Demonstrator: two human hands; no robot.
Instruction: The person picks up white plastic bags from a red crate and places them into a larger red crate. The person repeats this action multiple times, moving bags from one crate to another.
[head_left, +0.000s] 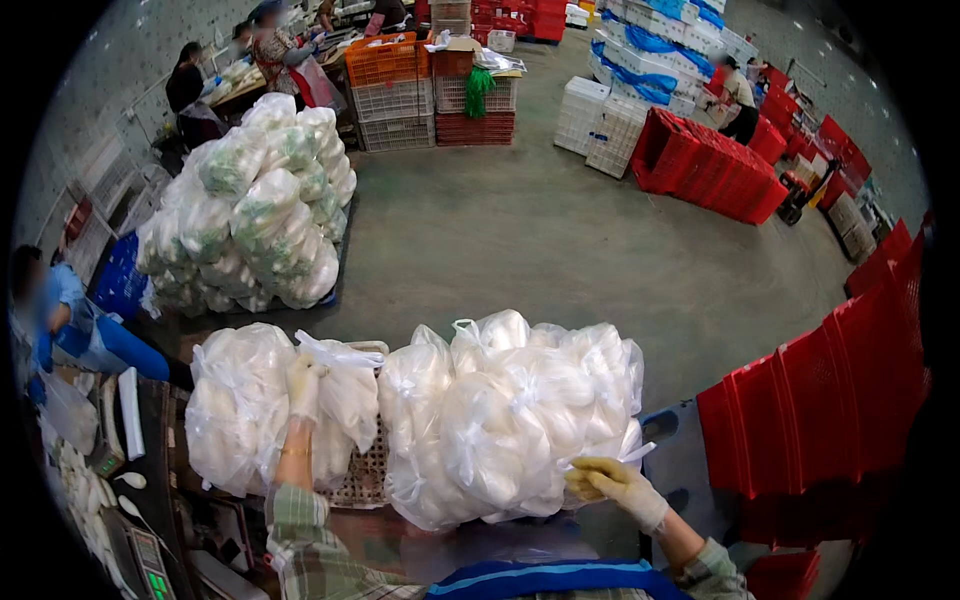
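Note:
My left hand (303, 388), in a pale glove, is closed on the gathered top of a clear plastic bag (345, 395) filled with white contents. That bag stands on a brown plastic crate (365, 475), beside another full bag (235, 410) to its left. To the right is a heap of knotted, filled clear bags (515, 410); the white contents look long and rounded, but the plastic blurs their kind. My right hand (620, 488), in a yellowed glove, lies against the heap's lower right corner with fingers extended, just under a loose plastic tail.
A tall pile of bagged pale-green produce (255, 210) stands far left. Stacked red crates (820, 390) rise at the right. A digital scale (150, 560) sits on the bench at lower left, near a person in blue (70, 310). More people work at the back.

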